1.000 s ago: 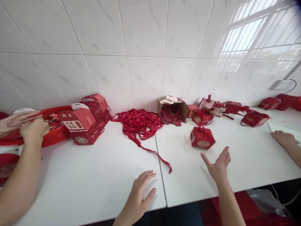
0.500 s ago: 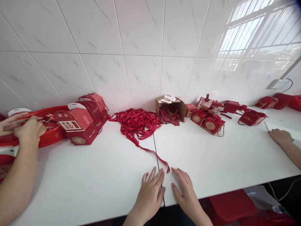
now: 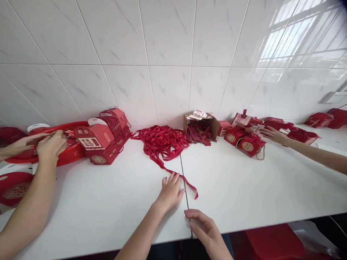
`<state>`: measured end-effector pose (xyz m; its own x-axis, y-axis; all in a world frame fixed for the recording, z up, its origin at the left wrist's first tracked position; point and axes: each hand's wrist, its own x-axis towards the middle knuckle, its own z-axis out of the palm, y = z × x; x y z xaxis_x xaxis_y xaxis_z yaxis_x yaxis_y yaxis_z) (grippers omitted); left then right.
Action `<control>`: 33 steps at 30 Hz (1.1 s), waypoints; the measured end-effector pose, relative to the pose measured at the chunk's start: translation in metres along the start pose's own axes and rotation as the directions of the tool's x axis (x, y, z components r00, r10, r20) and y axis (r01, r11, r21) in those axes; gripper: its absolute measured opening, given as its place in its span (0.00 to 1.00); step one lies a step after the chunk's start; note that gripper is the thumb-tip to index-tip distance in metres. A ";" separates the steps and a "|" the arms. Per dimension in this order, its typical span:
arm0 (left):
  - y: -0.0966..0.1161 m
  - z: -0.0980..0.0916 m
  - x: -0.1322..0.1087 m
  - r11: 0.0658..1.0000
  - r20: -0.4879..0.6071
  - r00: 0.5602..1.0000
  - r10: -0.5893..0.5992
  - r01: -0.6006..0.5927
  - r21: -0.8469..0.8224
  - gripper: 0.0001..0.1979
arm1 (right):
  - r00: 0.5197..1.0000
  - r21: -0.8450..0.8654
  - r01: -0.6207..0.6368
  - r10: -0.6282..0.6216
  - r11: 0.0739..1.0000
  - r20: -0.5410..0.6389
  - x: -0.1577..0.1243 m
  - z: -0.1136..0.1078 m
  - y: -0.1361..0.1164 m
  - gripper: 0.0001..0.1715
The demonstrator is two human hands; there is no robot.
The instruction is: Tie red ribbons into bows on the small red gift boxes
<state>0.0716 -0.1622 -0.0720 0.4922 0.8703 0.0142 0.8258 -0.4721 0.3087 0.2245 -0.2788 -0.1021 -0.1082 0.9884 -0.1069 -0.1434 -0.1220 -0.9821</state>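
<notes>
A heap of red ribbon lies on the white table near the wall, with one loose strand trailing toward me. My left hand is palm down, fingers spread, its fingertips at or touching that strand. I cannot tell whether the fingertips press on it. Lower down, at the table's front edge, my right hand has its fingers apart and slightly curled, with nothing in it. It stays clear of the ribbon.
Stacked red gift boxes stand left, beside a red basin where another person's hands work. A cardboard box of dark red strips stands by the wall. Rightward, another person's hand reaches to more gift boxes.
My left hand has moved forward to the loose strand. My right hand has drawn back toward the table edge. At right, the other person's hand has reached over to the gift boxes.
</notes>
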 end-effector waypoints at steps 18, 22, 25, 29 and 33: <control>0.043 -0.029 -0.073 0.880 0.116 0.993 0.024 0.034 -0.473 0.16 | 0.979 0.542 0.026 0.088 0.840 -0.183 0.011 -0.014 -0.011 0.23; 0.034 -0.026 -0.085 0.841 0.159 0.987 -0.010 0.095 -0.532 0.11 | 0.938 0.554 0.146 0.063 0.819 -0.340 0.021 -0.032 -0.009 0.16; 0.006 -0.026 -0.095 0.830 0.134 0.987 -0.086 0.145 -0.538 0.14 | 0.841 0.556 0.273 0.086 0.785 -0.535 0.028 -0.059 -0.015 0.11; -0.065 -0.036 -0.105 0.836 -0.095 0.952 -0.290 0.204 -0.509 0.10 | 0.767 0.555 0.345 0.114 0.757 -0.631 0.031 -0.094 -0.023 0.12; -0.135 -0.073 -0.104 0.793 -0.403 0.703 -0.586 0.398 -0.461 0.06 | 0.776 0.567 0.318 0.135 0.760 -0.616 0.033 -0.103 -0.009 0.11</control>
<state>-0.1117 -0.1788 -0.0454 -0.2493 0.9448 0.2126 0.7240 0.0360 0.6889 0.3231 -0.2354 -0.1128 0.5026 0.8067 -0.3107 -0.7013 0.1703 -0.6923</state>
